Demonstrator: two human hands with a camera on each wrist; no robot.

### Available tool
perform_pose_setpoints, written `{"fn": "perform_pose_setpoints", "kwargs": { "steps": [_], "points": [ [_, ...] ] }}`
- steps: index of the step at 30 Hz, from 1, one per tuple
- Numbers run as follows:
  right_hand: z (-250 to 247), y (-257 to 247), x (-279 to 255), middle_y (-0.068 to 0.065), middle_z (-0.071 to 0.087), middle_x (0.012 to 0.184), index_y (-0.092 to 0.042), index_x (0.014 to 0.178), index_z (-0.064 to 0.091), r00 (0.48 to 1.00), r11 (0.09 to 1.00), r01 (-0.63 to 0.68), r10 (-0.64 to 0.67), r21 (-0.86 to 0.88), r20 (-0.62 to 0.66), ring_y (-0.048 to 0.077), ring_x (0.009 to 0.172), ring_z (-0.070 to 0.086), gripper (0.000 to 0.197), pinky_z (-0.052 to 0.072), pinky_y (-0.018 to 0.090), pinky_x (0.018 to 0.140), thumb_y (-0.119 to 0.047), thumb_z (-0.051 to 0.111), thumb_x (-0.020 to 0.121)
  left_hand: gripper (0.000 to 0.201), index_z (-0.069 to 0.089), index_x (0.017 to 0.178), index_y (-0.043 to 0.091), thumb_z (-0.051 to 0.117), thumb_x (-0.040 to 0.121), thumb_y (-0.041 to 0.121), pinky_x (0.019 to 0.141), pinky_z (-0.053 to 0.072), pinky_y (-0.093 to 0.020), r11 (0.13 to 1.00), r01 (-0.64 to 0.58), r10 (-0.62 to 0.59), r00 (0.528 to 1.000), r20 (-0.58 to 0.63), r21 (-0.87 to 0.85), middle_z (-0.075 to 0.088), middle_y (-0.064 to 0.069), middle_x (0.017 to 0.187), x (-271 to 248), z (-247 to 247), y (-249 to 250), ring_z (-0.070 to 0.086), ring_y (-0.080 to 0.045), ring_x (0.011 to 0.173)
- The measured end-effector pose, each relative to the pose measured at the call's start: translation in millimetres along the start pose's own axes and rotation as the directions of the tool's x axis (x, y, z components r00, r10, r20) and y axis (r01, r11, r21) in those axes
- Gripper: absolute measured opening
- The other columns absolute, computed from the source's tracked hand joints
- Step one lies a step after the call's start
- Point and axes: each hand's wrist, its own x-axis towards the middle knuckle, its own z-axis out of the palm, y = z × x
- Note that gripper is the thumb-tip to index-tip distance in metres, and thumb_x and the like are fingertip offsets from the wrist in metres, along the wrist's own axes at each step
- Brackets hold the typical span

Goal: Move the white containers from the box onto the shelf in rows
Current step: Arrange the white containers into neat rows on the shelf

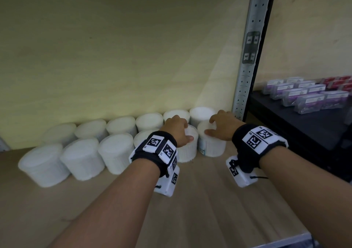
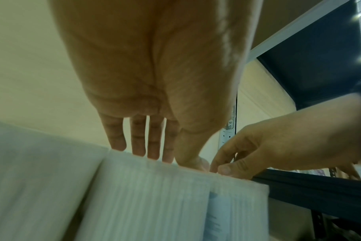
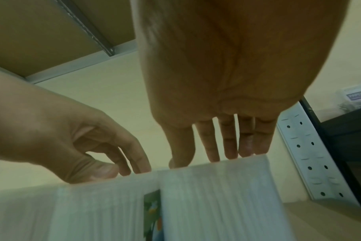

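Note:
Two rows of white round containers stand on the wooden shelf [image 1: 190,209], a back row [image 1: 122,126] against the wall and a front row [image 1: 82,158]. At the right end of the front row, my left hand [image 1: 181,131] grips the top of one ribbed container [image 1: 188,150] from above. My right hand [image 1: 222,127] grips the lid of the container beside it [image 1: 211,147]. In the left wrist view, my left hand's fingers [image 2: 155,154] reach over the container's rim [image 2: 150,195]. The right wrist view shows my right hand's fingers [image 3: 216,156] on their container [image 3: 216,195]. The box is out of view.
A perforated metal upright [image 1: 247,67] stands just right of the containers. Beyond it, a black shelf [image 1: 285,118] carries purple and red packets [image 1: 308,97]. Bare wooden board lies in front of the rows. The upper shelf's underside [image 3: 41,32] is overhead.

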Motion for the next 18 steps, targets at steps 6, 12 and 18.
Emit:
{"fn": "perform_pose_setpoints", "kwargs": {
  "steps": [6, 12, 18],
  "points": [
    [-2.1, 0.9, -0.1, 0.007, 0.038, 0.143, -0.017, 0.14, 0.043, 1.0, 0.998, 0.02, -0.022, 0.052, 0.022, 0.027, 0.133, 0.035, 0.054, 0.033, 0.036, 0.108, -0.041, 0.053, 0.093, 0.056, 0.046, 0.135, 0.013, 0.062, 0.088, 0.037, 0.106, 0.039, -0.036, 1.0, 0.0, 0.0, 1.0, -0.003, -0.005, 0.042, -0.008, 0.139, 0.6, 0.6, -0.8, 0.044, -0.026, 0.127],
    [-3.2, 0.7, -0.1, 0.003, 0.04, 0.147, -0.022, 0.138, 0.047, 0.999, 0.995, 0.026, -0.03, 0.096, 0.04, 0.023, 0.134, 0.04, 0.047, 0.034, 0.03, 0.108, -0.023, 0.056, 0.091, 0.056, 0.046, 0.135, 0.012, 0.062, 0.088, 0.037, 0.105, 0.04, -0.036, 1.0, -0.003, 0.003, 1.0, -0.007, -0.01, 0.042, -0.008, 0.139, 0.8, 1.1, -0.6, 0.044, -0.026, 0.127],
    [2.6, -1.3, 3.5, 0.002, 0.035, 0.145, -0.032, 0.135, 0.044, 1.0, 0.995, -0.004, 0.004, 0.098, 0.01, 0.029, 0.133, 0.033, 0.045, 0.032, 0.045, 0.112, -0.028, 0.05, 0.091, 0.055, 0.046, 0.136, 0.012, 0.062, 0.088, 0.036, 0.105, 0.039, -0.035, 1.0, -0.004, 0.004, 1.0, -0.011, -0.017, 0.041, -0.008, 0.14, 0.0, 1.3, -1.2, 0.043, -0.026, 0.128]
  ]
}}
